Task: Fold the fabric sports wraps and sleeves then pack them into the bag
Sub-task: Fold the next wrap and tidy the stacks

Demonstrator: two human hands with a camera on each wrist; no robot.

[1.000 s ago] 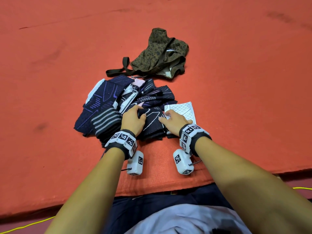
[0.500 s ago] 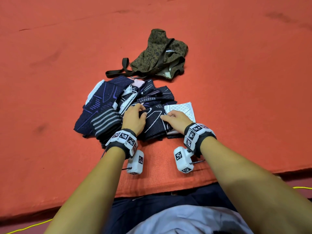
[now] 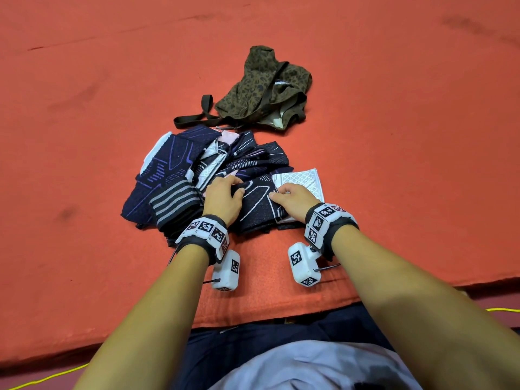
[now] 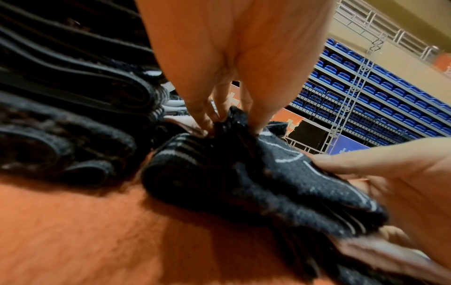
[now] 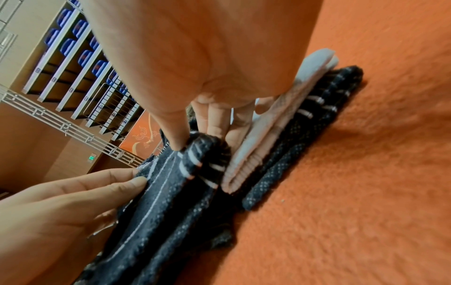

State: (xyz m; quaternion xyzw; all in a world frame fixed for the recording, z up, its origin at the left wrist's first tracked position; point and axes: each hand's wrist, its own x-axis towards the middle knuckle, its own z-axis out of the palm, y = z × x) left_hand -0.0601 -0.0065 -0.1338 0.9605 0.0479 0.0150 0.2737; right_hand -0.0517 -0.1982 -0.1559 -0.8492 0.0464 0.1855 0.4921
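A heap of dark navy sleeves and wraps (image 3: 180,175) lies on the red mat (image 3: 84,108). On its near right side sits a dark sleeve with white lines (image 3: 257,205). My left hand (image 3: 225,197) pinches that sleeve's left edge (image 4: 231,123) between thumb and fingers. My right hand (image 3: 289,199) pinches its right edge (image 5: 195,152). A folded white sleeve (image 3: 302,180) lies just right of it, partly under my right hand. The olive camouflage bag (image 3: 261,88) lies crumpled behind the heap, its strap (image 3: 194,119) trailing left.
The mat's near edge (image 3: 281,313) runs just in front of my wrists, with my lap below it. A yellow cord (image 3: 42,380) lies on the floor at the lower left. Blue stadium seats (image 4: 366,86) show in the background of the wrist views.
My right hand has slid slightly right and nearer along the dark sleeve's edge. The left hand keeps its pinch in place.
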